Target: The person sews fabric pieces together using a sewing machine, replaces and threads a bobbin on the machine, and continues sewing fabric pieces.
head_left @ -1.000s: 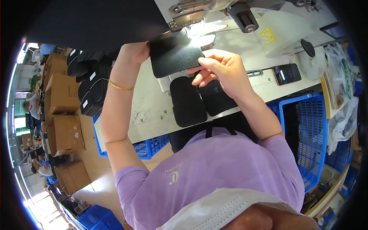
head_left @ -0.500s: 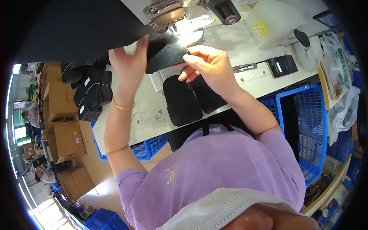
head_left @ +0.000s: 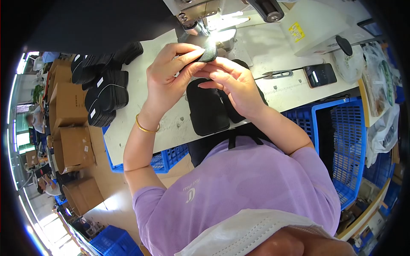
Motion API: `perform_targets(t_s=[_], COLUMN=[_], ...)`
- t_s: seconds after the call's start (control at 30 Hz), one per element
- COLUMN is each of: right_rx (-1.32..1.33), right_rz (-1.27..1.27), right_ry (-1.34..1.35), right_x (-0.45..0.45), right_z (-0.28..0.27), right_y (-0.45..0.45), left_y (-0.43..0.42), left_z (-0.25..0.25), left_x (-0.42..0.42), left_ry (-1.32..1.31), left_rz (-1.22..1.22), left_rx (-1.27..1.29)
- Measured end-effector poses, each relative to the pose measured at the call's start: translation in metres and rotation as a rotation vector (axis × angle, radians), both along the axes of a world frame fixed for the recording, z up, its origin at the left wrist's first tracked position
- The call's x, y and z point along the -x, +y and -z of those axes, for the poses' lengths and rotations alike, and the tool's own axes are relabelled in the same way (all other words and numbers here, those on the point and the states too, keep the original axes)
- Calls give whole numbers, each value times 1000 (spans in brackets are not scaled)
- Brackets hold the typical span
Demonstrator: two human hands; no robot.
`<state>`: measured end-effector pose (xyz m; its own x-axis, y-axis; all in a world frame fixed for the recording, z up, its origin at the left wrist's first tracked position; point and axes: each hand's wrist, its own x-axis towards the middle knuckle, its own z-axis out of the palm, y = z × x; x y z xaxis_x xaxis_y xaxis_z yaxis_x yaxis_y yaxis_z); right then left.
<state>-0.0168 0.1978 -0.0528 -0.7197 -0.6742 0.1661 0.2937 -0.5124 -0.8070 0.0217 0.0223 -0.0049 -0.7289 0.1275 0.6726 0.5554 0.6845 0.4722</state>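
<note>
Beneath the lit head of a sewing machine (head_left: 197,17), a black fabric piece (head_left: 208,52) is pinched at its near edge by both hands. My left hand (head_left: 174,72) grips it from the left, thumb and fingers together. Close beside it, my right hand (head_left: 232,81) holds the right part of that edge between thumb and forefinger, the other fingers loosely bent. Two dark rounded pieces lie on the white table (head_left: 171,132) under my hands; the left one (head_left: 207,109) shows almost whole, the other is partly covered by my right hand.
Tied stacks of black pieces (head_left: 109,91) sit at the table's left. On the right are thread snips (head_left: 277,74), a phone (head_left: 320,75) and plastic bags (head_left: 380,94). Blue crates (head_left: 348,149) stand below the table. Cardboard boxes (head_left: 70,104) and people are farther left.
My left hand has come from the far left side of the fabric to its near edge, beside my right hand. The fabric now looks bent and mostly covered by the fingers.
</note>
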Motion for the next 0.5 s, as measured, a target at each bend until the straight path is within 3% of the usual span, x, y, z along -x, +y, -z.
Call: perform_targets(t_s=[0.23, 0.37, 0.5], right_rx=[11, -3, 28], right_rz=[-3, -6, -7], right_ry=[-3, -10, -44], right_x=[-3, -7, -15], right_z=[-6, -6, -9], right_y=[0, 0, -2], left_y=[-14, 5, 14], left_z=[-1, -6, 11], left_x=[10, -1, 0], left_ry=[-104, 133, 428], left_rz=[137, -30, -105], left_rx=[-149, 223, 376])
